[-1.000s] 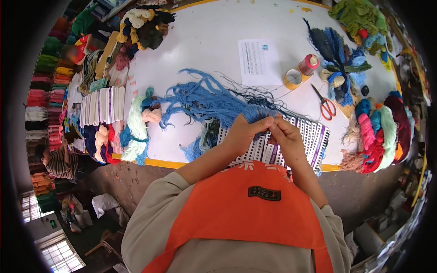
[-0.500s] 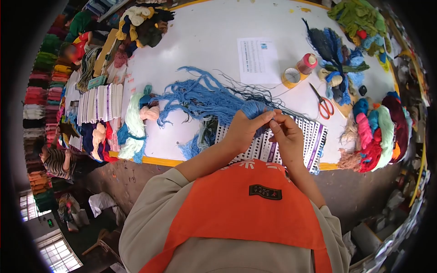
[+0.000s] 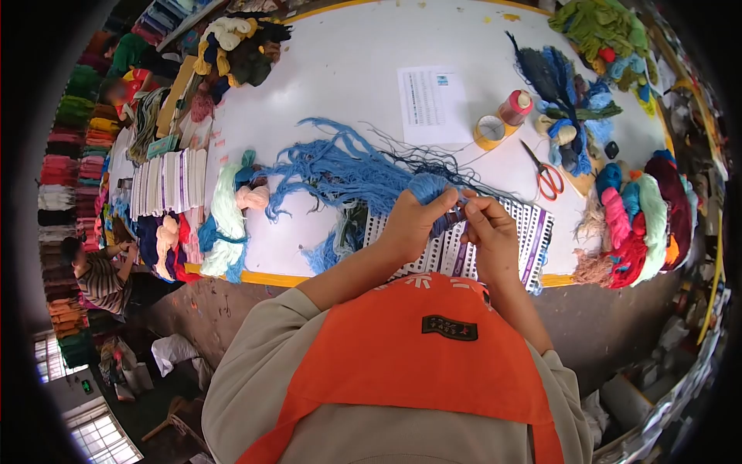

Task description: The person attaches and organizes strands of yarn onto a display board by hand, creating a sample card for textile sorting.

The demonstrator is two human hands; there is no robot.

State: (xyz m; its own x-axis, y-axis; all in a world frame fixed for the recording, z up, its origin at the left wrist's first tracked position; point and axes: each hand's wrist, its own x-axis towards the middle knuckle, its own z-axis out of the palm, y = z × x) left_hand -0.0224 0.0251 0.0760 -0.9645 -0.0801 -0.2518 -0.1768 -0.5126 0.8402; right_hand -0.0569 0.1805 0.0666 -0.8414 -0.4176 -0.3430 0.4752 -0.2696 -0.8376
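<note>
My left hand [image 3: 415, 223] is closed around a bundle of blue yarn [image 3: 427, 185], its thumb pressed on top. Close beside it, my right hand [image 3: 495, 233] pinches at the right end of that bundle, thumb against fingers; the exact strand between them is too small to make out. Loose blue strands [image 3: 332, 166] spread over the table to the left, with thin dark strands [image 3: 433, 164] behind. Below both hands lie white cards with rows of holes and purple stripes [image 3: 533, 241], partly hidden by my hands and the apron.
Orange-handled scissors [image 3: 550, 182], a pink thread cone [image 3: 515, 107], a tape roll [image 3: 491, 131] and a printed sheet [image 3: 421, 100] lie on the white table [image 3: 340, 69]. Colourful skeins [image 3: 649, 224] sit at right, more skeins [image 3: 226, 220] at left. Another person [image 3: 104, 278] is at far left.
My right thumb and fingertips have shifted slightly down and away from my left hand, showing more of the bundle. The person at far left has moved their arms.
</note>
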